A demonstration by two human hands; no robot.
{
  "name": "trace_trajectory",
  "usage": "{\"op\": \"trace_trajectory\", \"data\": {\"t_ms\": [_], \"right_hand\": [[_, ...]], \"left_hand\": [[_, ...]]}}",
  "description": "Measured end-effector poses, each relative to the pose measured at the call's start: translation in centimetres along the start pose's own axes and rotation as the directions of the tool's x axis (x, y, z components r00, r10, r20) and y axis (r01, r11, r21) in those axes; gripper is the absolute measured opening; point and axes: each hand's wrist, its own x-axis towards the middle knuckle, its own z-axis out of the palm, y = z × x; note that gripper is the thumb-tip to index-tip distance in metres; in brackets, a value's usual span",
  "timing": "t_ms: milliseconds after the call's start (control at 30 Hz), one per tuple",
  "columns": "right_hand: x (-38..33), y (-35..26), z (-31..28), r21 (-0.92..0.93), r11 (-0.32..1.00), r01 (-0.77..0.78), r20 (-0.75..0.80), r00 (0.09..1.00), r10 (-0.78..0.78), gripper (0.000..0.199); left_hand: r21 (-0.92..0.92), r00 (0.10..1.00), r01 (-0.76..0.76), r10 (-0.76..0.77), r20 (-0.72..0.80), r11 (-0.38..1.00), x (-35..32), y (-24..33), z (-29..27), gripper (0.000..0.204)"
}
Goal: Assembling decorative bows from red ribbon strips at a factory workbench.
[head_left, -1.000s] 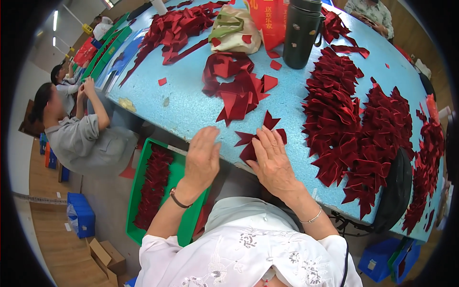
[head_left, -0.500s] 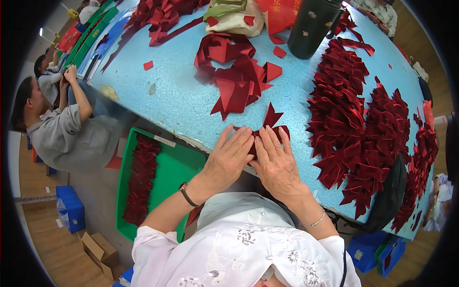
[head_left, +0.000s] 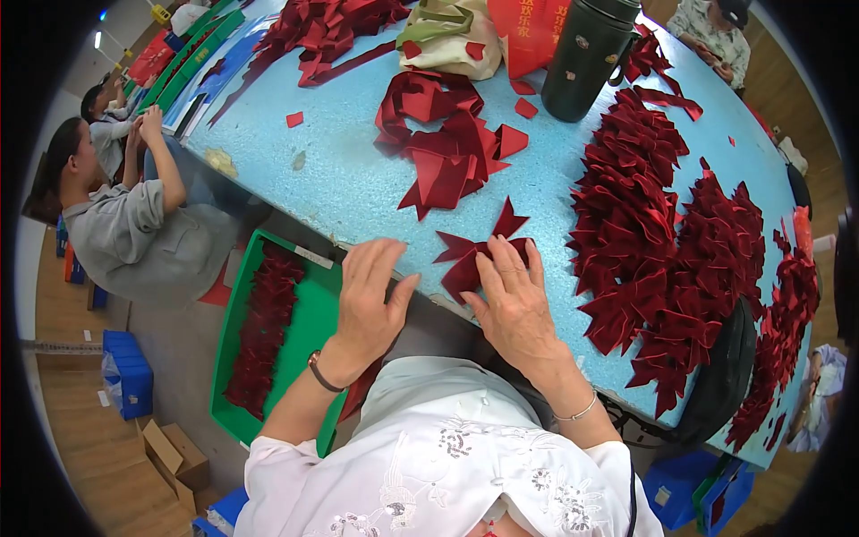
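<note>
Pale blue and speckled, the bench (head_left: 349,170) curves across a workroom where a co-worker in a grey top (head_left: 152,233) sits at the left, both hands raised. Near the front edge, just before the wearer's body, lies a dark red velvet bow (head_left: 461,259), its notched tails pointing left and away. That spot seems chosen for short reach.

The right hand (head_left: 514,309) rests over the bow's right part, its grip spread, fingers extended and thumb apart by the near edge; it looks laid on to steady the fabric rather than pinch it. The left hand (head_left: 369,286) hangs just left of the bow, apart from it, its grip loosely spread with nothing visible in it, close enough to share the work.

Dense rows of red bows (head_left: 626,206) stand to the right, packed together probably to save room. Loose red ribbon (head_left: 447,170) lies beyond the hands, within reach. A green crate (head_left: 309,331) sits below the bench edge, a bow row (head_left: 261,336) along its left side, leaving green bottom beside it. Farther back, a dark flask (head_left: 586,67) stands near a cream cloth bag (head_left: 447,58), apparently kept clear of the hands.
</note>
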Motion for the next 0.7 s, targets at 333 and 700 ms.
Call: {"op": "trace_trajectory", "data": {"t_ms": [333, 700], "right_hand": [[-1.3, -0.3, -2.0, -0.16, 0.983, -0.086, -0.019, 0.996, 0.084, 0.032], [-1.4, -0.4, -2.2, 0.115, 0.993, -0.027, -0.192, 0.98, 0.049, 0.025]], "left_hand": [[-0.128, 0.996, -0.074, 0.08, 0.036, 0.989, -1.0, 3.2, 1.7, 0.03], [-0.1, 0.979, -0.205, 0.204, -0.014, 0.974, 0.6, 0.8, 1.1, 0.029]]}}
